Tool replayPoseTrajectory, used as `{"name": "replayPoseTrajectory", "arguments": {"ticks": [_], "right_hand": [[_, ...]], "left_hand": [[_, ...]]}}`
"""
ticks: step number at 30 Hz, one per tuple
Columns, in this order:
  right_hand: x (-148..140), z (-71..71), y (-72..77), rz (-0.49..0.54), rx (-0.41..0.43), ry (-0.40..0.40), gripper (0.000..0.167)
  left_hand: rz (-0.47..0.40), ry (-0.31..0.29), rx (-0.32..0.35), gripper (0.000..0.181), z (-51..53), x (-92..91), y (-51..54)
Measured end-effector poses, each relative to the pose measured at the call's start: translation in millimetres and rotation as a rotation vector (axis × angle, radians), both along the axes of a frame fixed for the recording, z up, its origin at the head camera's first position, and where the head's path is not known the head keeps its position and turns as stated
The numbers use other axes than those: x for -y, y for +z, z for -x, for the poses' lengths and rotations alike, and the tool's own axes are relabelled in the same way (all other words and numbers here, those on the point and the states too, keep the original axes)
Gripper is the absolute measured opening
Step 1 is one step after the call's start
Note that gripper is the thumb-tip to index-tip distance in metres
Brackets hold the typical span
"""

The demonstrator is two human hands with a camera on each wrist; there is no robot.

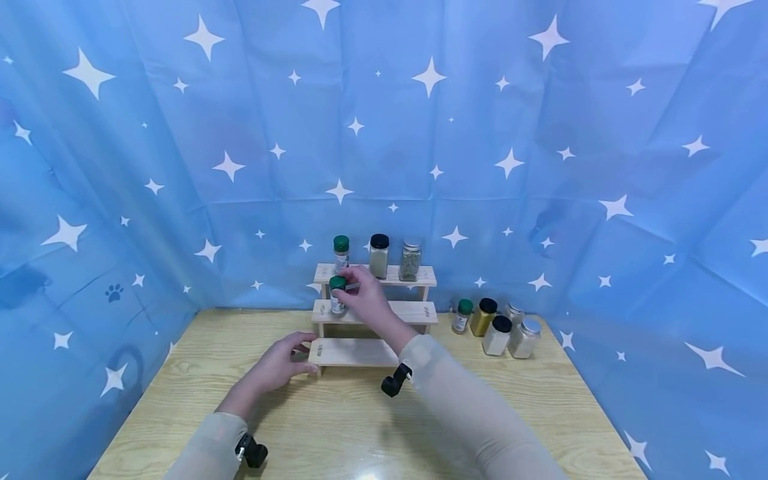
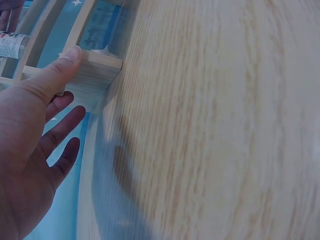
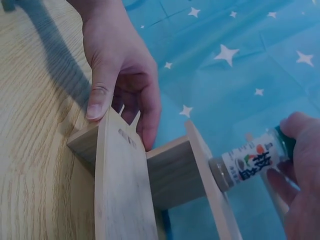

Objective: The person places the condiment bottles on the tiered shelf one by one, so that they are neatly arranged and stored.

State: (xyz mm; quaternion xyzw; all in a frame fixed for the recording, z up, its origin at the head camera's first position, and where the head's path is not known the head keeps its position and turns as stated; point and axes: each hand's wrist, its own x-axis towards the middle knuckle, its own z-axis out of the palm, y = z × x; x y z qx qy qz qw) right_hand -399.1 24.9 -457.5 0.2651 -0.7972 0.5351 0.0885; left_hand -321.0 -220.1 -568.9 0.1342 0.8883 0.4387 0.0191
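A three-step wooden rack (image 1: pixel 360 353) stands on the table against the backdrop. My left hand (image 1: pixel 279 362) holds the left end of its lowest step, thumb at the front and index finger behind; the other fingers are spread loosely in the left wrist view. With thumb and fingertips, my right hand (image 1: pixel 371 303) pinches the green cap of a small spice jar (image 3: pixel 250 161). That jar stands upright at the left end of the middle step, its base against the board. On the top step are another green-capped jar (image 1: pixel 341 250), a black-capped jar (image 1: pixel 379 259) and a silver-capped jar of green herbs (image 1: pixel 411 262).
Right of the rack, several jars cluster on the table (image 1: pixel 324 427): a green-capped one (image 1: pixel 461 320), a gold one with black cap (image 1: pixel 483 319), a white one with black cap (image 1: pixel 496 338) and silver-capped ones (image 1: pixel 524 341). A blue starry cloth (image 1: pixel 384 160) hangs behind.
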Motion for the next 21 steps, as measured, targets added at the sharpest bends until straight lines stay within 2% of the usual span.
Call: {"name": "replayPoseTrajectory", "arguments": {"ticks": [10,17,21], "right_hand": [[-6.7,0.0,-1.6,-0.044,-0.023,0.011,0.047],[-30.7,-5.5,-3.8,-0.136,0.025,0.001,0.046],[-49.2,-12.0,-3.4,-0.143,0.035,0.006,0.044]], "left_hand": [[0.000,-0.010,-0.011,0.073,-0.3,-0.9,0.6],[0.009,0.002,-0.004,0.074,-1.1,-1.1,-0.6],[0.010,0.014,-0.006,0.073,-1.4,-1.0,0.0]]}}
